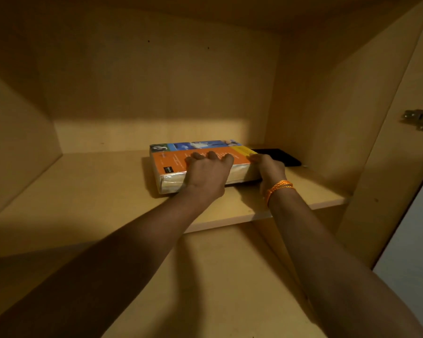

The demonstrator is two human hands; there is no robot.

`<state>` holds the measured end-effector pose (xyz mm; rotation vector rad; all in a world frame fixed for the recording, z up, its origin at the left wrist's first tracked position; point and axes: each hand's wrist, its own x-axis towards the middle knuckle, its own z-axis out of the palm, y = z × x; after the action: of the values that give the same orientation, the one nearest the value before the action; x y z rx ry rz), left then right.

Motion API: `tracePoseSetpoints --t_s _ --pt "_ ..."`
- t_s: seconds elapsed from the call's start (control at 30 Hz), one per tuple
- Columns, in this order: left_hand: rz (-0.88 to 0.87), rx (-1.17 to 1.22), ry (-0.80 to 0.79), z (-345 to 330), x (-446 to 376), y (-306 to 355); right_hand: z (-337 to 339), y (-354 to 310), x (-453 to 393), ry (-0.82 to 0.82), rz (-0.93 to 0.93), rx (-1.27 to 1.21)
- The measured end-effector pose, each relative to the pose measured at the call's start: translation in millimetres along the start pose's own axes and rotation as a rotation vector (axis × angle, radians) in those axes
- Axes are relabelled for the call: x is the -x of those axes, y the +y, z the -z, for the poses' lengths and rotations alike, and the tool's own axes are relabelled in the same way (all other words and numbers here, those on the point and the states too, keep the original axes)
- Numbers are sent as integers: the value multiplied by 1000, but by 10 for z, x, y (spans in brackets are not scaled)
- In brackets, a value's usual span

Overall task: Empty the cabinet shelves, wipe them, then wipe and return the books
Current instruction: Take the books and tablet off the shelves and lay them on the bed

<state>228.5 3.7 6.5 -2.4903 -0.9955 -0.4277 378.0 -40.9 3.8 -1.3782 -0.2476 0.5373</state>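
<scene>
The thick orange-covered paperback book (200,162) lies flat on the pale wooden cabinet shelf (83,191), its long axis running left to right across the reach of both arms. The left hand (206,174) curls its fingers over the book's top cover from the near page edge; the right hand (270,169) grips the book's right end. A flat black object (282,157) lies just right of the book, partly under it. The shelf left of the book is bare wood, so a straight pull toward the front edge looks unobstructed.
</scene>
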Motion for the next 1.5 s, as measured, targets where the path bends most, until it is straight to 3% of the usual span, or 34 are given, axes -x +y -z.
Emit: tracePoseSetpoints --t_s 0.13,0.27,0.43,0.57,0.73,0.93,1.13,1.5 --pt "-24 9 29 -6 24 -38 -30 -21 0 65 5 -52" --pt "-11 94 162 -65 55 -212 -13 -40 65 119 19 -209" --pt "136 348 346 75 195 -597 -247 -84 196 -164 80 -482" --pt "261 552 446 204 475 -903 -755 -29 431 -473 40 -323" --pt "353 760 582 306 754 -1132 -1325 -24 658 -692 76 -172" --pt "507 1053 666 385 1005 -1370 -1725 -106 778 -771 214 -82" --pt "487 1348 674 398 1082 -1682 -1896 -70 775 -896 311 17" --pt "521 1490 706 236 1094 -1911 -2209 156 540 -1039 210 98"
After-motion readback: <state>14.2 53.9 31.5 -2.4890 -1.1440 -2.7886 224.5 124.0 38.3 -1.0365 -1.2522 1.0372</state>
